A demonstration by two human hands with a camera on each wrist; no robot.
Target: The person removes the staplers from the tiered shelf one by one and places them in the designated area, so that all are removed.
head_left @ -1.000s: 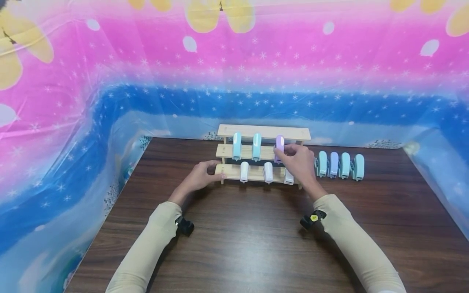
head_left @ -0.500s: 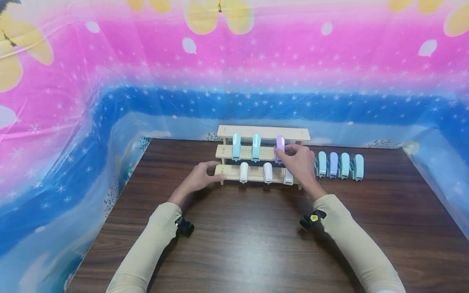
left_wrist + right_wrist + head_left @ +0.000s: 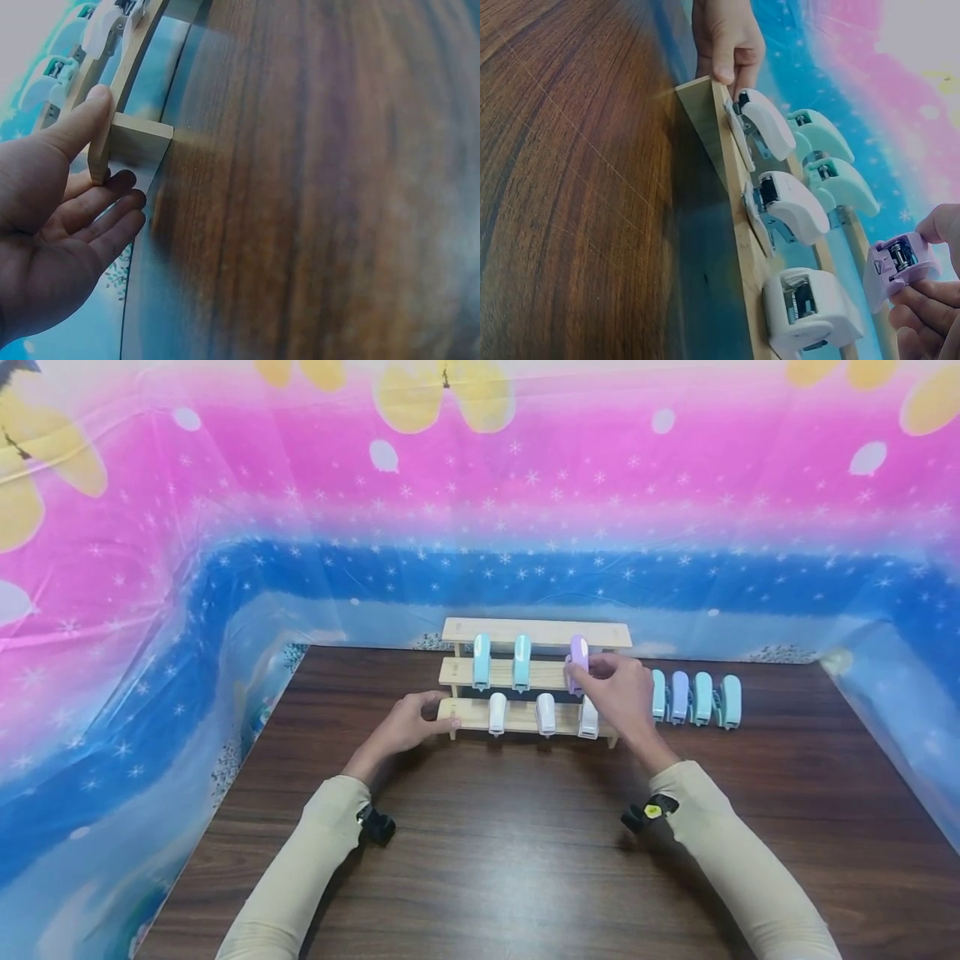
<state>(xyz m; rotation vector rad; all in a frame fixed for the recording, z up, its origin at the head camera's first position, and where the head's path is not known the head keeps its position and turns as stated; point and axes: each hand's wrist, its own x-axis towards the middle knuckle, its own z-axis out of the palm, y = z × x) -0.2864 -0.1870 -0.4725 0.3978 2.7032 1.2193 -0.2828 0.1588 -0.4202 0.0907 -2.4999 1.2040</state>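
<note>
In the head view my right hand [image 3: 621, 693] pinches a purple mini stapler [image 3: 578, 652] at the right part of a three-tier wooden stand's middle shelf. The right wrist view shows thumb and fingers on the sides of this purple stapler [image 3: 900, 259]. My left hand [image 3: 408, 724] grips the left end of the stand's bottom shelf [image 3: 520, 714], thumb on top and fingertips below. Two mint staplers [image 3: 521, 662] stand on the left half of the middle shelf. Along the bottom shelf sit three white staplers [image 3: 545, 714], the rightmost partly covered by my right hand.
Right of the stand, a row of several staplers stands on the dark wooden table [image 3: 480, 860]: mint ones [image 3: 730, 700] and a purple-blue one [image 3: 678, 697]. The top shelf [image 3: 536, 632] holds nothing. A printed cloth [image 3: 480, 493] hangs behind the table.
My right hand has shifted the purple stapler slightly to the right along the middle shelf, away from the mint ones. The left hand keeps its hold on the bottom shelf.
</note>
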